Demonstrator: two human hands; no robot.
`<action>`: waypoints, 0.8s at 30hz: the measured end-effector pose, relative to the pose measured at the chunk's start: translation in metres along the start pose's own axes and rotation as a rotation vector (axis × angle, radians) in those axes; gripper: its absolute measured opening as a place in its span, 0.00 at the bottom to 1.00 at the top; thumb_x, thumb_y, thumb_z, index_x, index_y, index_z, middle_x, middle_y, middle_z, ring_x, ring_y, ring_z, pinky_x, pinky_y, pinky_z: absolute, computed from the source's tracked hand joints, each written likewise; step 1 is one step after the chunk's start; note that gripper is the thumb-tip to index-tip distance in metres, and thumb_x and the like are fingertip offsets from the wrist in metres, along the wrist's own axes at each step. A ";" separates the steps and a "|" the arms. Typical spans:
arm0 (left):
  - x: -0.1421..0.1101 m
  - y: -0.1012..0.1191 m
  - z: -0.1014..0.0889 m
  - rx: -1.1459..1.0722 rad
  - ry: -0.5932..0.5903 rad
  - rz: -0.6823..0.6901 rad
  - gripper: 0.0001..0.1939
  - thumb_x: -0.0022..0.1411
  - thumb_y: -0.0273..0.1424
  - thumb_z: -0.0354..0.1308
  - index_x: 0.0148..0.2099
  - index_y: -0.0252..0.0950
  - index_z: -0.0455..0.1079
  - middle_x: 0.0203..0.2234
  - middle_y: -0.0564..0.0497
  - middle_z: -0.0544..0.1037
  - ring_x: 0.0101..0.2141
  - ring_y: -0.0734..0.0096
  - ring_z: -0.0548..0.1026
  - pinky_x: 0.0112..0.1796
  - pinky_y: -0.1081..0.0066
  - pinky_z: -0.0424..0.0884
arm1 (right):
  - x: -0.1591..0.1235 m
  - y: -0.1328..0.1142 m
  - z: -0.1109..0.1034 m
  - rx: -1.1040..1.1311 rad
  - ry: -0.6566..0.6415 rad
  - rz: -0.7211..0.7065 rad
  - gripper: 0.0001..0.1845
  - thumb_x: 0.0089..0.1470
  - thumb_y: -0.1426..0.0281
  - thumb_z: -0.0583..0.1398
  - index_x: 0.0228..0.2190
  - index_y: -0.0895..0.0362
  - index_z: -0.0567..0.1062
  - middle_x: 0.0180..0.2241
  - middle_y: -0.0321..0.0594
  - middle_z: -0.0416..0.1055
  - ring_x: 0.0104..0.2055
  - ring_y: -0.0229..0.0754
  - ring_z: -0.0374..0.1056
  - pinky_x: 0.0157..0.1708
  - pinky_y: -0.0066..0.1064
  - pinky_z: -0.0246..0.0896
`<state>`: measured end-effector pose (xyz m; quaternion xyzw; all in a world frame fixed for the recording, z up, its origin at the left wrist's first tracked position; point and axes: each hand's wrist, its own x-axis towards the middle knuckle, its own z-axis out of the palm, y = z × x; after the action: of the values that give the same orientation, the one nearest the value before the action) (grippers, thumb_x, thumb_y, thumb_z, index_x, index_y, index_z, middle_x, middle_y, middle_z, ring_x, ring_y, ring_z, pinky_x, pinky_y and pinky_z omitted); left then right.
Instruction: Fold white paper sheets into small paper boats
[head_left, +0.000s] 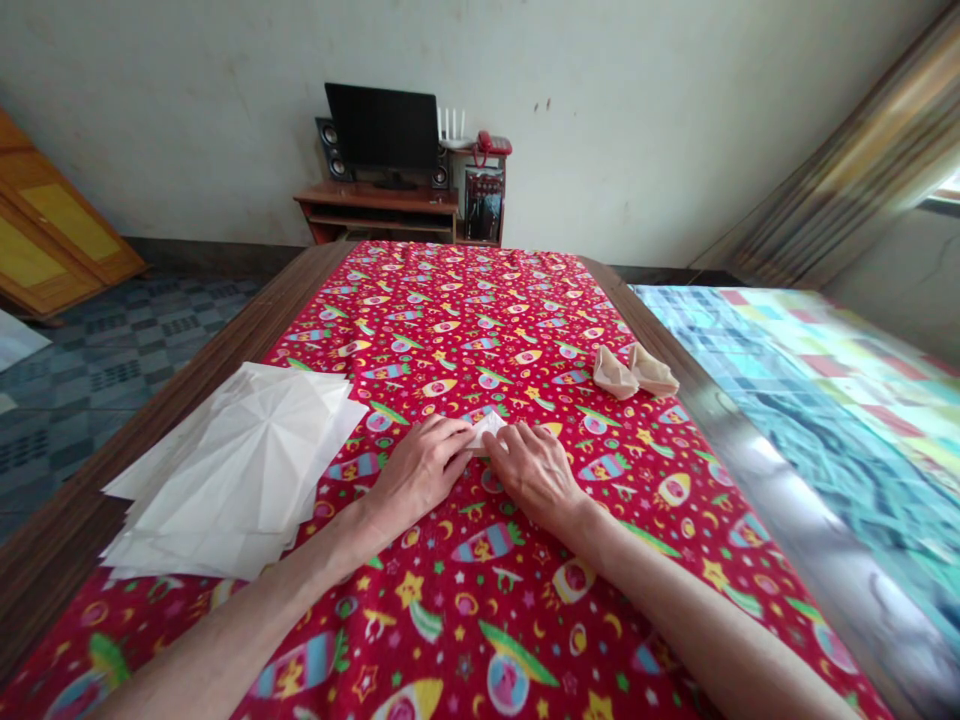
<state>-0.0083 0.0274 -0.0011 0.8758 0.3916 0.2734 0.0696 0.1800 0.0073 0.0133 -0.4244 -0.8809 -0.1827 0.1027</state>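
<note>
A small folded piece of white paper (488, 425) lies on the red patterned cloth (480, 600), between my two hands. My left hand (431, 462) grips its left side with the fingers pressed together. On the right side, my right hand (534, 468) has its fingers bent down onto the paper; they cover much of it. To the left rests a loose stack of white paper sheets (247, 470), the top one marked with creases that fan out from a point. Two folded paper shapes (616, 374) (652, 373) stand side by side at the right.
The cloth covers a dark wooden table (217, 350). Against the far wall is a small desk (379, 197) with a monitor (384, 128), speakers and a red telephone (493, 145). A bed (810, 400) adjoins the table's right side; an orange cabinet (64, 220) stands far left.
</note>
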 end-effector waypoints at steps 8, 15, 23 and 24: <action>-0.001 0.009 0.005 -0.220 0.279 -0.291 0.35 0.65 0.39 0.51 0.67 0.33 0.42 0.54 0.36 0.66 0.52 0.58 0.69 0.48 0.59 0.70 | 0.008 0.010 -0.005 0.093 0.131 0.135 0.09 0.62 0.72 0.52 0.33 0.57 0.72 0.30 0.40 0.71 0.30 0.39 0.63 0.28 0.31 0.51; 0.011 0.036 -0.004 -0.507 0.128 -0.389 0.25 0.67 0.34 0.43 0.64 0.34 0.53 0.36 0.48 0.78 0.42 0.65 0.75 0.46 0.65 0.71 | 0.008 -0.005 -0.010 0.207 0.252 0.133 0.10 0.62 0.71 0.52 0.34 0.56 0.73 0.31 0.39 0.73 0.31 0.38 0.65 0.29 0.29 0.51; 0.012 0.025 -0.013 -0.311 0.223 -0.406 0.29 0.56 0.24 0.50 0.61 0.34 0.59 0.23 0.56 0.72 0.23 0.75 0.69 0.27 0.75 0.68 | 0.006 -0.001 -0.017 0.153 0.319 0.211 0.12 0.61 0.71 0.51 0.29 0.56 0.73 0.24 0.37 0.71 0.26 0.36 0.63 0.28 0.29 0.49; 0.012 0.022 -0.013 -0.276 0.229 -0.382 0.29 0.56 0.24 0.51 0.61 0.34 0.59 0.23 0.56 0.71 0.23 0.75 0.68 0.27 0.76 0.67 | 0.005 0.001 -0.017 0.152 0.320 0.233 0.12 0.60 0.71 0.51 0.29 0.56 0.73 0.24 0.37 0.71 0.26 0.36 0.63 0.28 0.28 0.49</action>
<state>0.0054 0.0199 0.0225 0.7316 0.5141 0.4035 0.1938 0.1780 0.0045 0.0310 -0.4798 -0.8098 -0.1675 0.2933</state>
